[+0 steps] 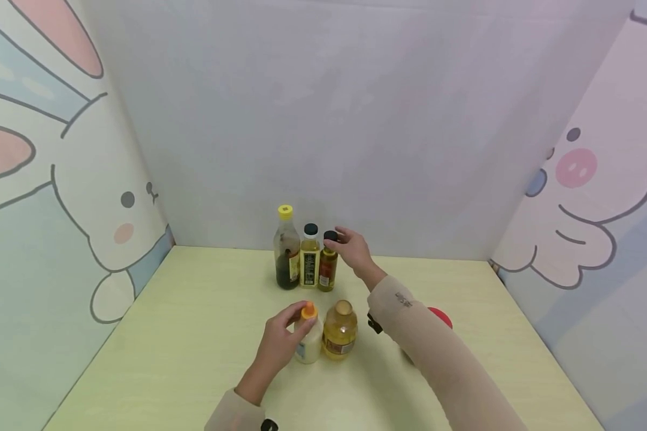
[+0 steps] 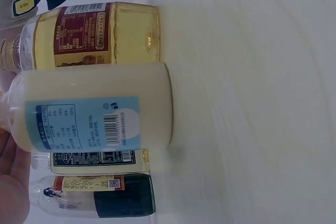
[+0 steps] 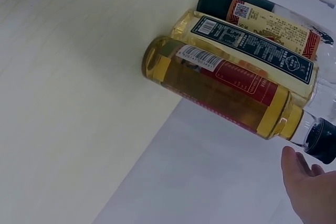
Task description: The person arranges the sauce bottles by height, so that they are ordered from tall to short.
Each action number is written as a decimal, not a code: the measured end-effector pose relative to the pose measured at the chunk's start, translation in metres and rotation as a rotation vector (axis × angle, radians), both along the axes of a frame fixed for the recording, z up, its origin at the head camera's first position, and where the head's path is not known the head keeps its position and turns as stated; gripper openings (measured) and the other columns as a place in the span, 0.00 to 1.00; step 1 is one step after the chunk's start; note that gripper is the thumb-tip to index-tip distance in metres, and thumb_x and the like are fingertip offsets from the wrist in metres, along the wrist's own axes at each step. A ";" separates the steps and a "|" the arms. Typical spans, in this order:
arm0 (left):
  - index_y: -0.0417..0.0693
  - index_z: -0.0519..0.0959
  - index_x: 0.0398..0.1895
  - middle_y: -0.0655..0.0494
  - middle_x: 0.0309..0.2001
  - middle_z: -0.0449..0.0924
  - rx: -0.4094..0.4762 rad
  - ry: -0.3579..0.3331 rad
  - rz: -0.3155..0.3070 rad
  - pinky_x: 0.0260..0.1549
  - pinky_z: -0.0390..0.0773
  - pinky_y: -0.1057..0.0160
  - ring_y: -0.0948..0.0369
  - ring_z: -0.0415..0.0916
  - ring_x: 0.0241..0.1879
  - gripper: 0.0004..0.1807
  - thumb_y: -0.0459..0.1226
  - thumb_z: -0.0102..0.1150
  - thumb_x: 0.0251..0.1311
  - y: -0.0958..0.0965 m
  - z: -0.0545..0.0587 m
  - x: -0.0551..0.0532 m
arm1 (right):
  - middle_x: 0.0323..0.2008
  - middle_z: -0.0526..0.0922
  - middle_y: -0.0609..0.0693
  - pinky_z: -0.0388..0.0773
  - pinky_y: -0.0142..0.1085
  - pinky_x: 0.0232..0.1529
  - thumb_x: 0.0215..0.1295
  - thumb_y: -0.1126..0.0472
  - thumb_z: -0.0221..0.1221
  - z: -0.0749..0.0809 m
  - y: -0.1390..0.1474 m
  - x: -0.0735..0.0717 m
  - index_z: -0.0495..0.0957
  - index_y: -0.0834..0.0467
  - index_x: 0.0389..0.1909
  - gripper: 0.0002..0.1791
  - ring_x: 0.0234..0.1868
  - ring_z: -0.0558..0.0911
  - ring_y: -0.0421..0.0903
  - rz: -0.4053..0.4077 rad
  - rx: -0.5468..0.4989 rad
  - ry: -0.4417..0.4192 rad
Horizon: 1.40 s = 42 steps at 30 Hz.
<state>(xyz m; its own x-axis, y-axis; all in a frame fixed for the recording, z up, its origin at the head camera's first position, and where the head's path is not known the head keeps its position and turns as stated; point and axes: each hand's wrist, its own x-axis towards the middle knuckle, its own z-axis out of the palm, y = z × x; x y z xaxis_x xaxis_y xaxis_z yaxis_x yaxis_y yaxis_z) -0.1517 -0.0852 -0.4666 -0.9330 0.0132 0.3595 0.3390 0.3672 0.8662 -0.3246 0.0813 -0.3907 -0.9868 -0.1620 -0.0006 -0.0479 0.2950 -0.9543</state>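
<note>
My left hand [image 1: 280, 335] holds a cream-coloured squeeze bottle [image 1: 308, 348] near its orange cap, thumb in front and fingers behind. The bottle stands upright, its blue label [image 2: 84, 124] showing in the left wrist view. Just right of it stands a round-bellied bottle of yellow oil [image 1: 340, 329]. Farther back, my right hand [image 1: 354, 248] is at the black cap of a slim oil bottle [image 3: 220, 87] with a red label, thumb and fingers spread beside the neck. This bottle stands at the right end of a row, next to a dark-labelled oil bottle [image 1: 310, 257].
At the row's left end stands a tall, yellow-capped bottle [image 1: 287, 251] of dark liquid. A red-lidded container [image 1: 441, 315] is partly hidden behind my right sleeve. The pale table [image 1: 194, 311] meets a back wall [image 1: 313, 120] and cartoon-printed side walls.
</note>
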 end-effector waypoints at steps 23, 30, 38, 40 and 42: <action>0.43 0.80 0.53 0.51 0.49 0.82 0.018 -0.012 -0.004 0.48 0.78 0.53 0.53 0.80 0.48 0.20 0.44 0.65 0.63 0.000 0.002 0.000 | 0.68 0.66 0.61 0.64 0.55 0.63 0.68 0.55 0.61 0.021 0.026 0.020 0.59 0.58 0.73 0.36 0.66 0.67 0.59 0.063 0.173 -0.052; 0.43 0.80 0.53 0.51 0.49 0.82 0.016 -0.015 0.000 0.49 0.78 0.53 0.53 0.79 0.48 0.20 0.44 0.65 0.62 0.000 0.002 0.000 | 0.67 0.66 0.63 0.64 0.55 0.63 0.69 0.57 0.60 0.021 0.037 0.025 0.61 0.60 0.72 0.34 0.66 0.66 0.59 0.075 0.166 -0.060; 0.42 0.79 0.54 0.51 0.50 0.81 0.009 -0.011 -0.001 0.49 0.78 0.53 0.53 0.79 0.48 0.20 0.44 0.64 0.63 0.000 0.002 0.000 | 0.67 0.67 0.62 0.66 0.55 0.62 0.70 0.55 0.60 0.019 0.047 0.031 0.61 0.60 0.72 0.33 0.65 0.69 0.59 0.101 0.208 -0.051; 0.42 0.79 0.54 0.50 0.50 0.81 0.008 -0.010 0.000 0.49 0.78 0.53 0.53 0.79 0.48 0.20 0.44 0.64 0.63 0.000 0.002 0.000 | 0.66 0.67 0.62 0.66 0.55 0.62 0.70 0.55 0.60 0.020 0.049 0.032 0.61 0.60 0.72 0.33 0.64 0.69 0.59 0.109 0.215 -0.049; 0.42 0.79 0.54 0.50 0.50 0.81 0.007 -0.009 0.002 0.49 0.78 0.54 0.53 0.79 0.48 0.20 0.45 0.64 0.63 0.000 0.002 0.000 | 0.67 0.67 0.62 0.66 0.55 0.62 0.70 0.55 0.60 0.021 0.052 0.034 0.61 0.60 0.72 0.33 0.65 0.69 0.59 0.117 0.223 -0.046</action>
